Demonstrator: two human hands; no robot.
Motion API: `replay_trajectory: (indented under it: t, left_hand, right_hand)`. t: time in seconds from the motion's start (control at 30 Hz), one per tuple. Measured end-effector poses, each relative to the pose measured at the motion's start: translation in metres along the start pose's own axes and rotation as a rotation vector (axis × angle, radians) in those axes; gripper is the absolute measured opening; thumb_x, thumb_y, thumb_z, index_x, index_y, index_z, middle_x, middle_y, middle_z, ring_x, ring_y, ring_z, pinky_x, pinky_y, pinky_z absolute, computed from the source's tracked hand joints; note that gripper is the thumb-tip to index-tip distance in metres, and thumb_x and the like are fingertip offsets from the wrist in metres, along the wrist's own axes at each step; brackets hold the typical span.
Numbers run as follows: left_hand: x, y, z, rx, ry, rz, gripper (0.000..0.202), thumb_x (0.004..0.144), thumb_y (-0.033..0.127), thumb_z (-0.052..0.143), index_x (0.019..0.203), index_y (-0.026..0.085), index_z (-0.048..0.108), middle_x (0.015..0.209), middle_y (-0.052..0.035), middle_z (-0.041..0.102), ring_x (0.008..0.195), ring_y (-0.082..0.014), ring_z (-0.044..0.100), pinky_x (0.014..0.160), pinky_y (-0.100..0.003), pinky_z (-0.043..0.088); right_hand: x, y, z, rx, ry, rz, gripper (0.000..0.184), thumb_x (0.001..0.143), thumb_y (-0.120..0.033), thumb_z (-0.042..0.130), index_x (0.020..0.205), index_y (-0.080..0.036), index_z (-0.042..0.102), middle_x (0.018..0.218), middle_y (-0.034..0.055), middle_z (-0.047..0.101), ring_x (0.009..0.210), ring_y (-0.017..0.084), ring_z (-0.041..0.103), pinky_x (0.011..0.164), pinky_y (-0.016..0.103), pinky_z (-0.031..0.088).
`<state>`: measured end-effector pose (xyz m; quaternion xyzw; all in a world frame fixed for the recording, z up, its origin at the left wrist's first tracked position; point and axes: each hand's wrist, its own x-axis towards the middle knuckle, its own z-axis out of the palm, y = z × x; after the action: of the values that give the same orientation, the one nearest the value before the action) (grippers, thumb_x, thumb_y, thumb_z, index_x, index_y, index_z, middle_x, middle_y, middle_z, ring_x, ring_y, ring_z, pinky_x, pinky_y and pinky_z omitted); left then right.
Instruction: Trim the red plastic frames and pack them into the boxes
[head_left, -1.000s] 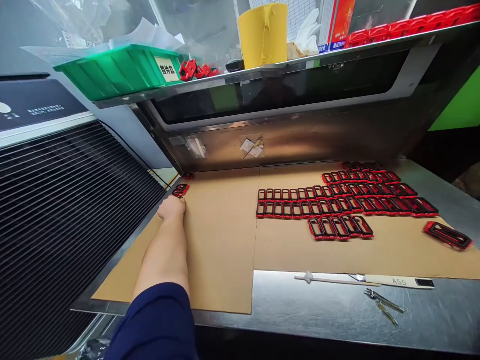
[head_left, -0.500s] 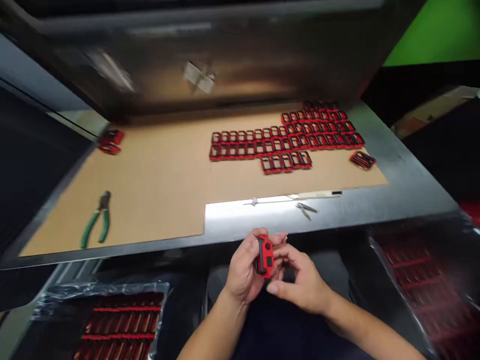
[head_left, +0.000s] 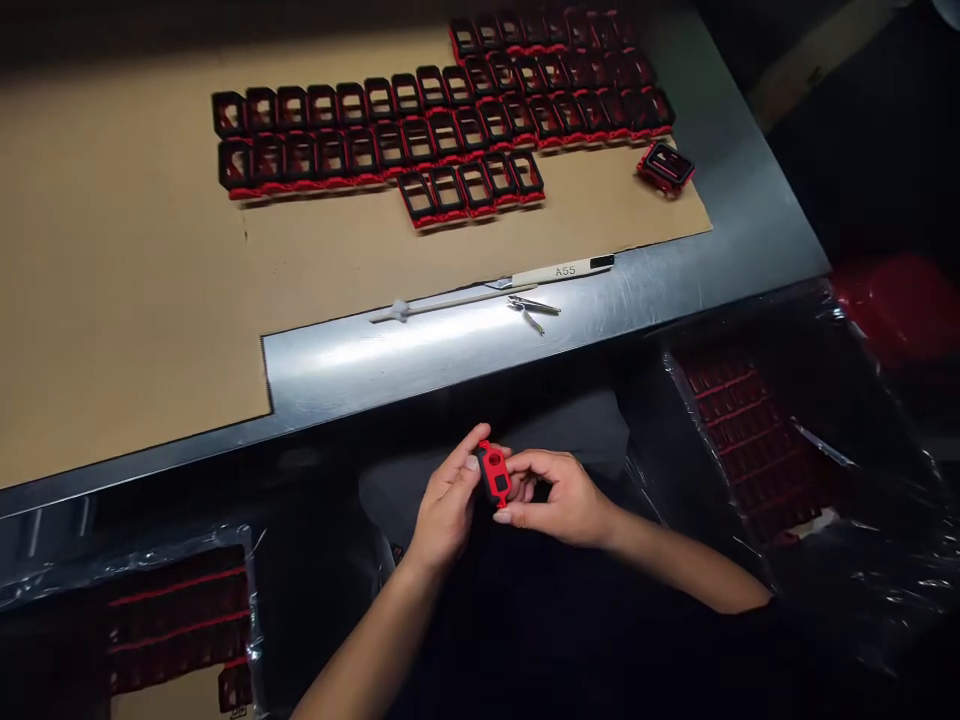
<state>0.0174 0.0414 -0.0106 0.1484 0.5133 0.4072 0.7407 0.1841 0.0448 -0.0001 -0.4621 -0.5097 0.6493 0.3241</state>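
Small red frame [head_left: 494, 474] is held in both hands, just in front of the person's body and below the front edge of the worktop [head_left: 390, 365]. Long axis runs roughly toward the worktop, slight tilt, face up with dark openings showing.

Left hand [head_left: 448, 505]: closed around the frame's left edge, fingers curled up along it, sits marginally nearer the part. Right hand [head_left: 562, 497]: closed on the right side, fingers pinching in toward the lower end. Exact fingertip contact is partly hidden by the part. Both grip it; neither is free.

Arm pose: left forearm comes up from bottom-left, right forearm comes in low from the right, wrists bent inward, hands nearly touching.

Around them: rows of red-and-black frames [head_left: 442, 125] on a cardboard sheet [head_left: 127, 280], well ahead of the hands. One loose frame [head_left: 666, 167] lies at the sheet's right edge. Bare metal strip holds an A55 label strip [head_left: 564, 270], tweezers [head_left: 532, 310] and a thin stick [head_left: 450, 303]. Plastic bags of red parts sit to the right [head_left: 750, 440] and left [head_left: 176, 620], both nearer the hands than the rows.
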Motion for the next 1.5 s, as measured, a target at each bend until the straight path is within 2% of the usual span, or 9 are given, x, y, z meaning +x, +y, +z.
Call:
replay_trajectory:
  t: [0.13,0.37,0.43,0.6,0.73,0.9,1.1,1.33,1.5]
  left_hand:
    - [-0.001,-0.003,-0.008,0.085,-0.035,0.029,0.056,0.081,0.054,0.072,0.126,0.02,0.068,0.106,-0.0094,0.076,0.101,-0.0265,0.069,0.099,-0.041,0.049]
    - [-0.007,-0.005,-0.011,0.07,-0.096,0.067,0.056,0.084,0.055,0.068,0.129,0.022,0.066,0.11,-0.011,0.074,0.1,-0.0279,0.069,0.096,-0.043,0.051]
    - [-0.008,-0.006,-0.01,0.087,-0.096,0.062,0.057,0.084,0.057,0.067,0.128,0.021,0.067,0.11,-0.0111,0.075,0.103,-0.0288,0.068,0.099,-0.044,0.049]
    - [-0.009,-0.01,-0.011,0.188,-0.043,0.066,0.056,0.083,0.06,0.067,0.126,0.024,0.069,0.12,-0.0089,0.072,0.116,-0.03,0.062,0.108,-0.041,0.04]
    - [-0.01,-0.01,-0.014,0.188,-0.063,0.079,0.059,0.083,0.058,0.068,0.131,0.024,0.065,0.13,-0.0098,0.068,0.125,-0.032,0.058,0.111,-0.042,0.038]
    - [-0.013,-0.005,-0.015,0.182,-0.133,0.089,0.063,0.086,0.054,0.067,0.141,0.026,0.056,0.123,-0.0103,0.071,0.119,-0.0307,0.063,0.11,-0.045,0.041]
    - [-0.015,-0.002,-0.014,0.149,-0.19,0.122,0.056,0.09,0.049,0.065,0.14,0.028,0.056,0.126,-0.011,0.07,0.113,-0.0288,0.067,0.102,-0.043,0.048]
    - [-0.015,0.0,-0.015,0.141,-0.249,0.123,0.051,0.092,0.047,0.062,0.139,0.028,0.058,0.126,-0.0108,0.071,0.117,-0.0296,0.064,0.108,-0.045,0.042]
    - [-0.017,0.0,-0.019,0.106,-0.316,0.115,0.052,0.091,0.042,0.061,0.141,0.031,0.055,0.13,-0.0089,0.068,0.113,-0.0291,0.065,0.104,-0.043,0.044]
  right_hand:
    - [-0.002,0.001,-0.002,-0.069,0.003,-0.066,0.034,0.076,-0.038,0.082,0.1,-0.017,0.071,0.079,0.0009,0.068,0.066,0.012,0.061,0.063,0.024,0.054]
    - [-0.002,-0.005,-0.001,-0.279,0.003,-0.244,0.026,0.079,-0.037,0.08,0.095,-0.019,0.069,0.071,0.0002,0.066,0.063,0.013,0.062,0.065,0.026,0.054]
    - [-0.002,-0.007,-0.002,-0.275,0.0,-0.238,0.028,0.078,-0.039,0.08,0.094,-0.019,0.068,0.068,-0.0011,0.065,0.062,0.013,0.061,0.065,0.026,0.054]
    - [-0.002,-0.01,-0.003,-0.161,-0.034,-0.084,0.031,0.078,-0.041,0.08,0.093,-0.018,0.067,0.069,-0.0014,0.067,0.059,0.011,0.06,0.062,0.024,0.053]
    - [-0.003,-0.008,-0.004,-0.158,-0.039,-0.074,0.031,0.077,-0.042,0.081,0.092,-0.018,0.067,0.07,-0.0011,0.067,0.061,0.012,0.06,0.064,0.025,0.053]
    - [-0.004,-0.003,-0.004,-0.189,-0.039,-0.125,0.029,0.078,-0.041,0.08,0.091,-0.018,0.067,0.07,-0.0008,0.066,0.062,0.012,0.061,0.065,0.025,0.054]
    - [-0.004,-0.005,-0.003,-0.236,-0.018,-0.195,0.024,0.08,-0.036,0.079,0.092,-0.02,0.067,0.07,-0.0012,0.067,0.061,0.012,0.062,0.066,0.025,0.054]
    - [-0.003,-0.011,-0.003,-0.293,0.0,-0.345,0.019,0.08,-0.026,0.079,0.092,-0.02,0.066,0.067,-0.0022,0.066,0.064,0.014,0.064,0.07,0.028,0.053]
    - [-0.002,-0.01,-0.002,-0.277,-0.015,-0.36,0.017,0.081,-0.026,0.078,0.091,-0.021,0.065,0.066,-0.0022,0.066,0.064,0.014,0.064,0.07,0.029,0.053]
